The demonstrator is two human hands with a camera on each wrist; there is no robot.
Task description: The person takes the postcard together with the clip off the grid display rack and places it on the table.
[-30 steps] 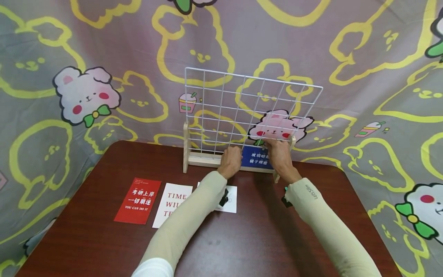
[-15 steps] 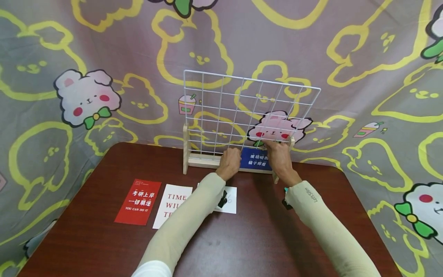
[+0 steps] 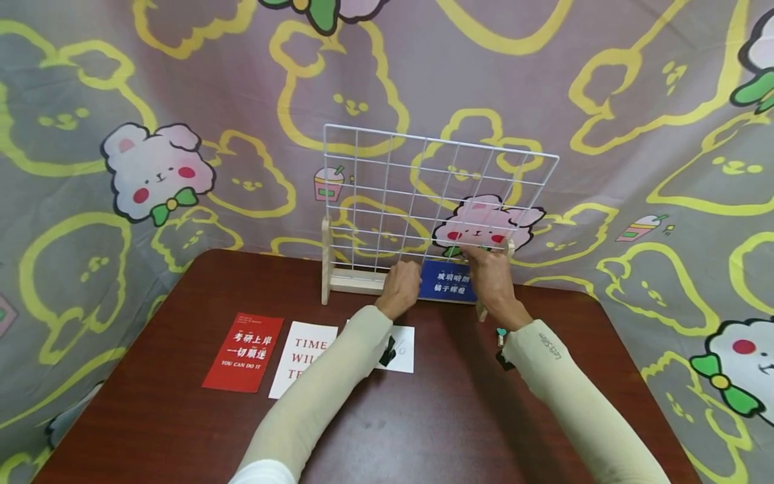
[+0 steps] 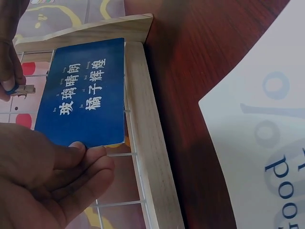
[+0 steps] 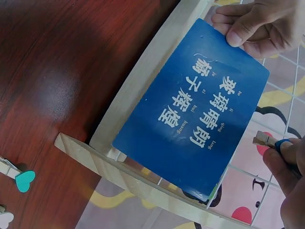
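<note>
My left hand (image 3: 402, 289) pinches one short edge of a blue card (image 5: 162, 138) with white characters, thumb on its front. The card stands against a white wire grid (image 3: 441, 141), low down by the wooden base (image 4: 138, 90) of its stand. In my right hand (image 3: 491, 279) a small wooden clothespin (image 5: 263, 139) with a blue decoration is pinched between thumb and fingers. Its tip points toward the card's upper long edge and is apart from it in the right wrist view.
Left of the stand lie a red card (image 3: 242, 356) and a white card (image 3: 296, 339) with red lettering. Another white card (image 4: 252, 114) is partly under my left forearm. On the table at right are a teal heart clothespin (image 5: 25, 181) and a white heart one (image 5: 5, 219).
The head view has shifted slightly. Both hands stay almost in place, the left still on the blue card and the right beside its upper edge.
</note>
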